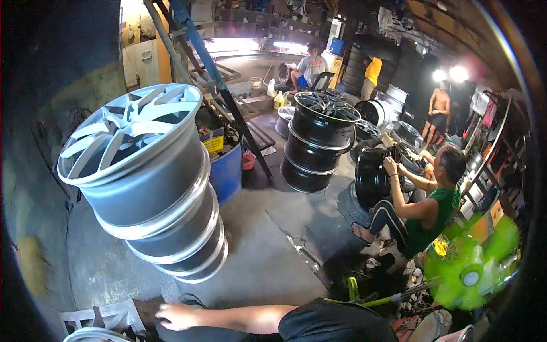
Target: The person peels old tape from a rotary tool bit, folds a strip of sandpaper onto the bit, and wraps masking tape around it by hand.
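Observation:
My right hand [176, 316] reaches left along the lower edge, fingers loosely bent and apart over a dark surface; whether it rests on that surface is unclear. Just left of it are a grey spoked metal piece [117, 313] and the edge of a silver rim [96, 336], cut off below. Beyond stands a tall stack of silver alloy wheels [148, 199]. My left hand is out of view. To the right, a seated co-worker in a green top [433, 216] has both hands on an upright black wheel [370, 176], beside a tyre.
Black wheel stack [310, 154] mid-floor. Blue leaning ladder [196, 43], blue drum [225, 174]. Green fan [470, 256], blades blurred, at lower right. Farther back: a seated person [312, 68], one in yellow [372, 71], a shirtless person [439, 105], more wheels [393, 97].

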### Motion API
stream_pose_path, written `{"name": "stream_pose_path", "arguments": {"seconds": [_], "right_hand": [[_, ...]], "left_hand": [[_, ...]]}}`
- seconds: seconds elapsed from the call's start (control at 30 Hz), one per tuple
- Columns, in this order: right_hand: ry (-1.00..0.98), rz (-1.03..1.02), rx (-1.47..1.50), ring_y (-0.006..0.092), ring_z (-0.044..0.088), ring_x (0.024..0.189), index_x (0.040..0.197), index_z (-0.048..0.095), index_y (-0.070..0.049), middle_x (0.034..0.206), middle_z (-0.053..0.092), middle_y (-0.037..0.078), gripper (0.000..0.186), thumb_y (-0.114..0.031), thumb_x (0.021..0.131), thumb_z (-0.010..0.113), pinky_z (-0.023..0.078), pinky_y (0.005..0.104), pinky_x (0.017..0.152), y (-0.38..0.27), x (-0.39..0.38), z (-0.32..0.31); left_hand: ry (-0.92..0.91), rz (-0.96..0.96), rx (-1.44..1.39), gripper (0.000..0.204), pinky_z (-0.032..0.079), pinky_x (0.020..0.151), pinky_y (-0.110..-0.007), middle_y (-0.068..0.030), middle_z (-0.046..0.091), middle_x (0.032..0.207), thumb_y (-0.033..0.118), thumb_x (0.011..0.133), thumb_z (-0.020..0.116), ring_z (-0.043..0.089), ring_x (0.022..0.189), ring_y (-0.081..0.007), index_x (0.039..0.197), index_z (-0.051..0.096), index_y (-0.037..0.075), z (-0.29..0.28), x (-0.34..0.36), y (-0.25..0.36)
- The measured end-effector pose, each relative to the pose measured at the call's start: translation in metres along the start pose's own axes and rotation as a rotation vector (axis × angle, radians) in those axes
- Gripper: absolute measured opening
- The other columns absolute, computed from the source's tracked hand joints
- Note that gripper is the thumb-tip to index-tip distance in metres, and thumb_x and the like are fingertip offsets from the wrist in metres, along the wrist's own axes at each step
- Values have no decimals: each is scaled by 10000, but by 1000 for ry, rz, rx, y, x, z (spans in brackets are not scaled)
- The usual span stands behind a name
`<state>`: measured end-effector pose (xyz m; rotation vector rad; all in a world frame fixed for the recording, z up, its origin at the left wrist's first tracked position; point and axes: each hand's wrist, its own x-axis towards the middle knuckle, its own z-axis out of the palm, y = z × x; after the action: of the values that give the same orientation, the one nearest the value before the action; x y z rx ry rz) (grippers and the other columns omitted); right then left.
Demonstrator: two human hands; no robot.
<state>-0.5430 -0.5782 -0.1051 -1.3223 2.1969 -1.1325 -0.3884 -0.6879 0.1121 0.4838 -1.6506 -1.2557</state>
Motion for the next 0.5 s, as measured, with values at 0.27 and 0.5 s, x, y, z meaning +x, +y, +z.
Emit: {"name": "stream_pose_path", "arguments": {"seconds": [0.27,0.5], "right_hand": [[-372,161,-210,477,510,1220,1533,307,-195,1511,324,295,797,-576,888,580,480,542,972,12,-39,55],[-275,107,-206,430,670,701,758,718,13,745,673,248,336,-300,809,609,541,518,712,20,-8,3]], "left_hand": [[-298,-238,544,453,386,1059,-463,-308,570,1288,299,1017,509,546,1183,-426,1222,604,-93,8,-70,-164],[-368,4,660,374,364,1085,-487,-232,472,1416,212,1026,483,463,1294,-387,1327,532,-4,-18,-172,-233]]}}
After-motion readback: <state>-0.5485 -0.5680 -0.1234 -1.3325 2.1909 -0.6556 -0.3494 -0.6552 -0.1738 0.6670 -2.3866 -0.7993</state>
